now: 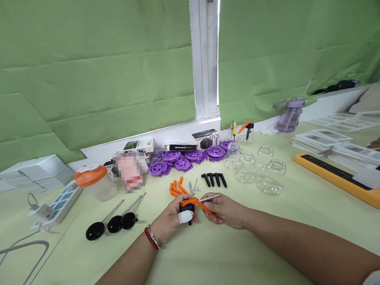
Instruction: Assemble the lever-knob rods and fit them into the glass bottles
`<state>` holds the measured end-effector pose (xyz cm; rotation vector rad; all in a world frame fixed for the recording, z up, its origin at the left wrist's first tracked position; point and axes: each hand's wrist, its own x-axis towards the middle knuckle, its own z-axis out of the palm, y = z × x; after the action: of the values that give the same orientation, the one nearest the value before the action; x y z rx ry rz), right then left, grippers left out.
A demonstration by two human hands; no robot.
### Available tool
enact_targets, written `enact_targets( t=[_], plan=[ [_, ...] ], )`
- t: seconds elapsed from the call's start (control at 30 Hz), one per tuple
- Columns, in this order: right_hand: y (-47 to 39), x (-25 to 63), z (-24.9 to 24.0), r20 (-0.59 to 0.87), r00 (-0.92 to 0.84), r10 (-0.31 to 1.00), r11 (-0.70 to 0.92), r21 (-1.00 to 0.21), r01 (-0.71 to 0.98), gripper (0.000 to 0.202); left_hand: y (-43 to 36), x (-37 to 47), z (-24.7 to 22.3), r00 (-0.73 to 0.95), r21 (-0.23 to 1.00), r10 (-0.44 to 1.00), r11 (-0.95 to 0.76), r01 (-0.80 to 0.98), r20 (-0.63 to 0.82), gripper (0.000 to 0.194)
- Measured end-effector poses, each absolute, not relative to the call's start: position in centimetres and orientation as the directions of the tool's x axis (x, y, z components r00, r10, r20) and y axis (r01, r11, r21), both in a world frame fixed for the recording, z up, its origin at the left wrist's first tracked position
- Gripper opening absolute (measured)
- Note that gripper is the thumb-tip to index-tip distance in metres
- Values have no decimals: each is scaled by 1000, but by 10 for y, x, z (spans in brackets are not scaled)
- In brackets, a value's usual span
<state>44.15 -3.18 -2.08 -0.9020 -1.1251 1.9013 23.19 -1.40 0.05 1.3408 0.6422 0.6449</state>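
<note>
The two hands are held close together over the green tabletop (195, 264), each closed on part of the same small group of pieces. By the left hand (168, 222), with a white wrap (185, 217) on its thumb, a black part (188, 207) is gripped, and one end of an orange crank arm (194, 200) is held over it. By the right hand (229, 210), the other end of the arm is pinched, along with a slim metal rod (211, 197) whose tip is pointed off to the right. Whether the rod is joined to the arm cannot be told, as the fingers cover the place.

The step in hand is judged to be the fitting of the crank arm to the black part. For the next move, the black part would need to be kept steady in the left hand, with the arm lined up by the right and the rod kept from slipping.

Just beyond the left hand, more orange arms (175, 188) are laid beside loose metal pieces (191, 188); beyond the right hand, black grips (223, 180) are set in a row, with clear glass jars (269, 184) farther to the right. Well to the left of the left hand, black discs with rods (95, 231) are laid out
</note>
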Motion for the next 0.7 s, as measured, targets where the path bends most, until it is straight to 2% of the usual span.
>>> enact_targets(
  t=[0.47,0.63,0.7],
  plan=[
    [-32,443,-20,-211,-476,853,-354,-906,-233,38,-14,231,-4,670,988,740,138,-72,-54,52],
    [-32,443,-18,-226,-482,847,-362,-908,-210,39,-15,231,-6,668,980,744,150,-127,-27,53],
    [-32,443,-19,-210,-489,847,-345,-916,-204,38,-16,233,-5,656,969,754,172,-177,-14,47]
  ],
)
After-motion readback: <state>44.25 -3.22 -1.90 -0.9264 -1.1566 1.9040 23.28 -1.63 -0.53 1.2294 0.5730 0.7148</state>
